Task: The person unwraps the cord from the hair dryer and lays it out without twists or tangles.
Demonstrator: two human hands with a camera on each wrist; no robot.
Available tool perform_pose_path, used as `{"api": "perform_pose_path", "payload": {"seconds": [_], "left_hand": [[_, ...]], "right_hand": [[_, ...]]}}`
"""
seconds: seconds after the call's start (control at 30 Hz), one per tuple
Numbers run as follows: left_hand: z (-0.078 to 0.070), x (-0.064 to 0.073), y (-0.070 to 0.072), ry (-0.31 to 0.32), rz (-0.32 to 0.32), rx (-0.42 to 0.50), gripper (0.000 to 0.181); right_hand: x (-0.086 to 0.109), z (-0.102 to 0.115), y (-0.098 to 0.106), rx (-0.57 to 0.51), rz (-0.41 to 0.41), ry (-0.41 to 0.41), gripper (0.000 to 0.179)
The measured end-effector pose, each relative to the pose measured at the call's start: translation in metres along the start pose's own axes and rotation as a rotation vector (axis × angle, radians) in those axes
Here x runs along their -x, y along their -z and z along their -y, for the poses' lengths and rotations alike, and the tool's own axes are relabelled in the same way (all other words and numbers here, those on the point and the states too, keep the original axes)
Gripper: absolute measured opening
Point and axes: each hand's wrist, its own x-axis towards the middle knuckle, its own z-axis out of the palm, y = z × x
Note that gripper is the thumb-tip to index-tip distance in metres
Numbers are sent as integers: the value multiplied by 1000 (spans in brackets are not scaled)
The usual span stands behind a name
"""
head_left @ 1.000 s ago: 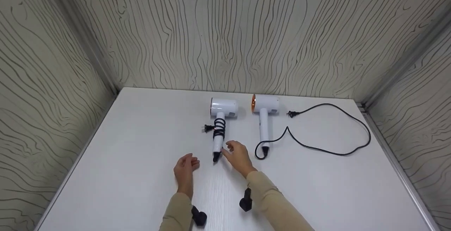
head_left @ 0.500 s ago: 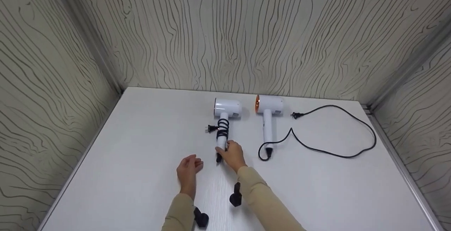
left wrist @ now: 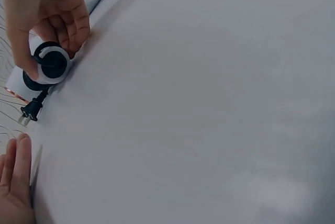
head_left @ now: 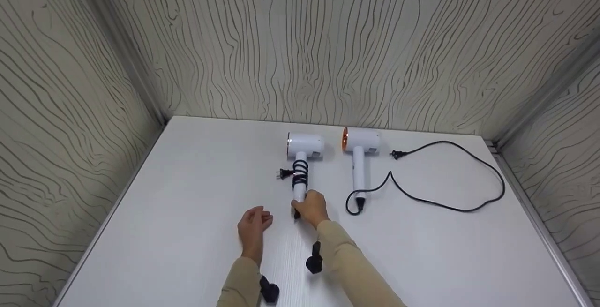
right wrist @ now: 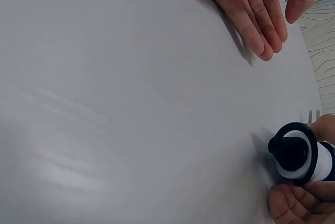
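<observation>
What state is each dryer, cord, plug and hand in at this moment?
Left dryer: held by its handle
Left cord: wound round that handle
Left plug: unplugged, sticking out leftward
Right dryer: lying on the table, untouched
Right cord: unwound, loosely looped
Right plug: unplugged
Right hand: gripping that first handle's lower end
Left hand: holding nothing

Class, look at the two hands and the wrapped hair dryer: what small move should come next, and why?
Probably a slight lift of the wrapped hair dryer by the right hand: that hand grips the handle near its lower end, the black cord is wound round the handle, and the left hand, holding nothing, could help.
</observation>
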Motion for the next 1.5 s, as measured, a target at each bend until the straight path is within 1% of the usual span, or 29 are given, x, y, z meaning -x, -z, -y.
{"api": "perform_pose_path", "payload": {"seconds": [0.13, 0.27, 0.33, 0.43, 0.53, 0.7, 0.73, 0.8, 0.9, 1.0, 1.2, 1.3, 1.5], "left_hand": [[-1, -1, 4, -8, 1, -1, 33], [-2, -3, 7, -22, 9, -8, 33], [-2, -3, 7, -19, 11, -17, 33], [-1, -4, 7, -12, 12, -15, 32], [1, -3, 6, -6, 12, -13, 31], [4, -1, 2, -11, 11, -25, 30], [5, 0, 2, -10, 14, -26, 30], [5, 1, 0, -9, 22, -14, 31], [5, 1, -2, -5, 26, 7, 31], [5, 1, -3, 0, 21, 14, 30], [4, -1, -1, 7, 11, 7, 29], [4, -2, 0, 6, 13, 5, 29], [5, -2, 0, 4, 21, 3, 28]], "right_hand": [[0, -1, 10, 57, 36, -24, 36], [-2, -3, 22, 153, 85, -24, 39], [-3, -3, 26, 198, 106, -18, 39], [-4, -4, 29, 234, 117, -12, 38], [-5, -7, 27, 218, 74, -1, 41], [-5, -16, 18, 149, -71, 29, 52], [-5, -18, 16, 136, -95, 35, 53], [-5, -22, 14, 120, -118, 48, 56], [-6, -26, 11, 108, -115, 57, 58], [-8, -28, 11, 105, -108, 77, 53], [-10, -25, 12, 8, -133, 81, 38], [-11, -23, 14, -31, -134, 79, 34], [-13, -24, 18, -111, -139, 69, 37]]}}
